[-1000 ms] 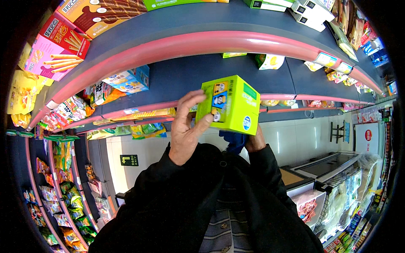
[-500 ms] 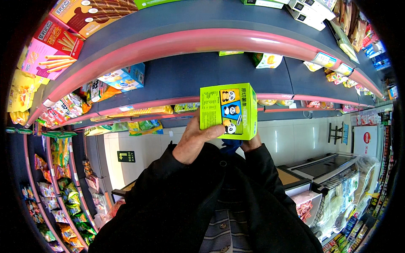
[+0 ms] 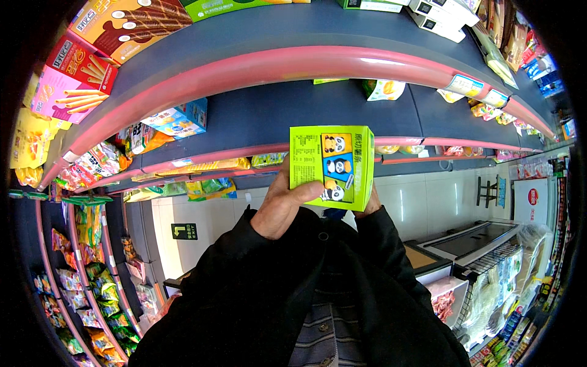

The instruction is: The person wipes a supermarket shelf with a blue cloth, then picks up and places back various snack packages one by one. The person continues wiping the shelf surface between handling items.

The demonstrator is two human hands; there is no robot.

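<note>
A lime-green snack box (image 3: pixel 305 160) with cartoon pandas on its front is held up before my chest, just short of the shelves. My left hand (image 3: pixel 279 203) grips its left side, thumb lying across the lower front and the other fingers out of sight behind it. On the lower right, my right hand (image 3: pixel 370 203) is against the box; its fingers are mostly hidden behind the carton.
Dark shelves with a pink front rail (image 3: pixel 275 61) curve across ahead. On them stand snack cartons (image 3: pixel 85 73) at left, a blue box (image 3: pixel 183 118) and white boxes (image 3: pixel 435 21). A chest freezer (image 3: pixel 471 238) is at lower right; bagged snacks (image 3: pixel 104 293) hang at lower left.
The green box has tilted slightly and come a little lower, both hands staying on it. The shelves have shifted slightly in view.
</note>
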